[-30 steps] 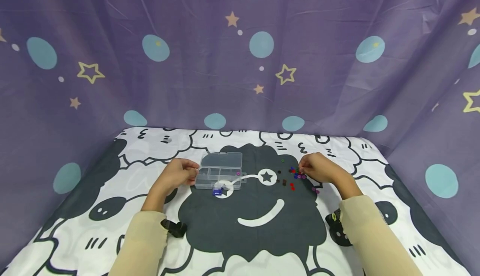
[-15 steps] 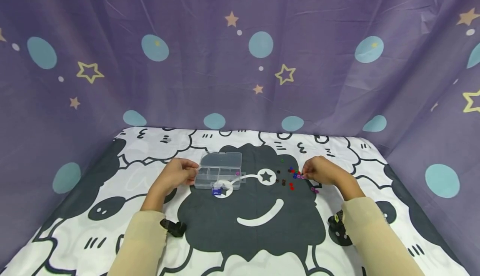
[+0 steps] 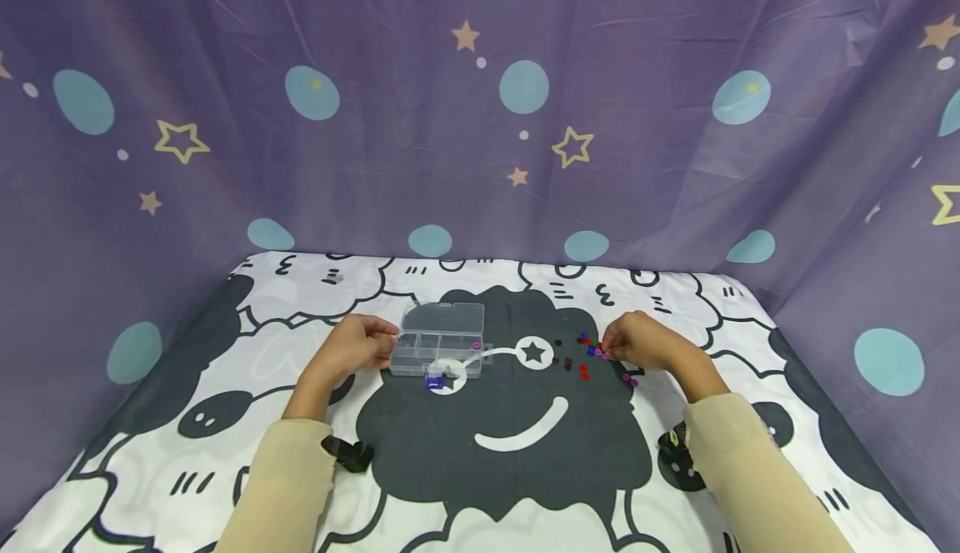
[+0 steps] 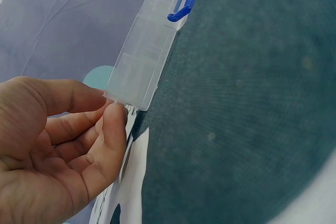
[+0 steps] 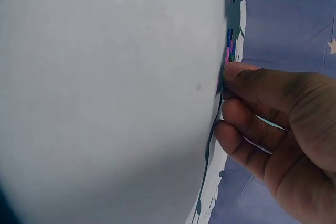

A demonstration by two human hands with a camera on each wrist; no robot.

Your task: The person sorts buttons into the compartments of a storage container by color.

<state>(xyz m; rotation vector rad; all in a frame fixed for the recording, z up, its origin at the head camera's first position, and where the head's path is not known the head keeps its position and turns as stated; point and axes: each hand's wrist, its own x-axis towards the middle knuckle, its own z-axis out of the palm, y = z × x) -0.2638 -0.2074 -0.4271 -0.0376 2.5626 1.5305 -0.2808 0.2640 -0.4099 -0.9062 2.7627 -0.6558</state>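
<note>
our left hand (image 3: 356, 344) pinches the left end of a clear plastic box (image 3: 407, 363) between thumb and fingers. our right hand (image 3: 639, 340) has its fingertips down at a cluster of small beads (image 3: 591, 352); whether we grasp one, we cannot tell. the box lies to the left of the beads, its lid (image 3: 457, 319) open on the far side and a blue latch (image 3: 434, 382) at the front. one pink bead (image 3: 477, 345) shows in the right-hand part of the box. nearer us than the cluster are red beads (image 3: 584, 372), with brown beads (image 3: 567, 365) just left of them; a green bead (image 3: 566, 320) lies farther off, and pink beads (image 3: 630, 380) lie near our right hand. everything rests on a cartoon sheet (image 3: 517, 482), with a purple curtain (image 3: 420, 190) behind.
</note>
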